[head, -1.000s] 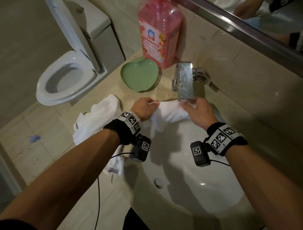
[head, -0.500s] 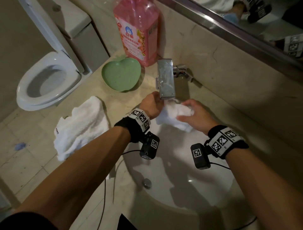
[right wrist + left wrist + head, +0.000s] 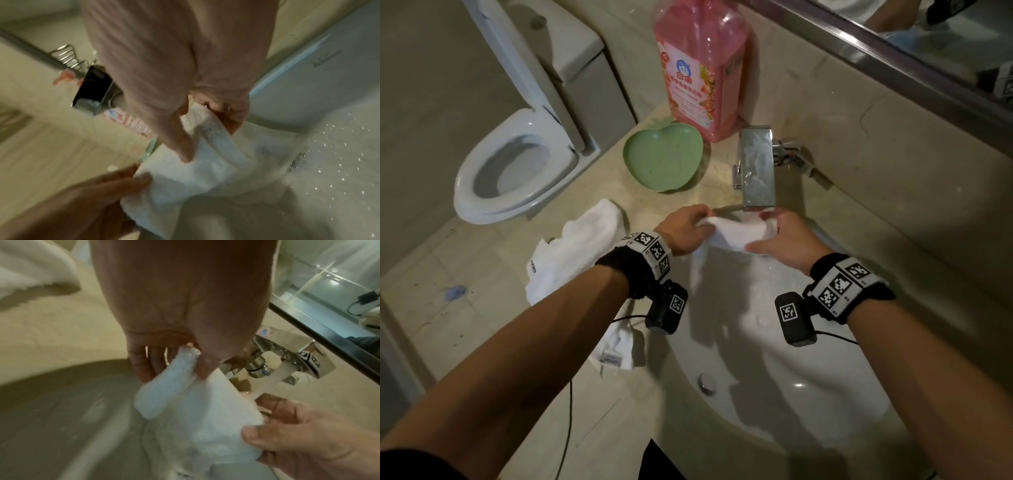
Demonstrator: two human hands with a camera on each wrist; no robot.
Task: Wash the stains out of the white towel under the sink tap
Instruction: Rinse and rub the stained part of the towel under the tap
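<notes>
White towel point(image 3: 736, 233) stretched taut beneath tap point(image 3: 756, 171), exposing fabric to stream; pinched by left hand point(image 3: 681, 229) and right hand point(image 3: 780, 240). Stains not discernible, views blurred. Remainder draped on worktop point(image 3: 715, 171), presumably kept dry.

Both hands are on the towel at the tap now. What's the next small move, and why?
Probably rub the stretched section between both hands under the stream. The left hand and right hand each pinch the white towel just below the tap, water is running, and a greyish mark shows on a fold in the right wrist view.
</notes>
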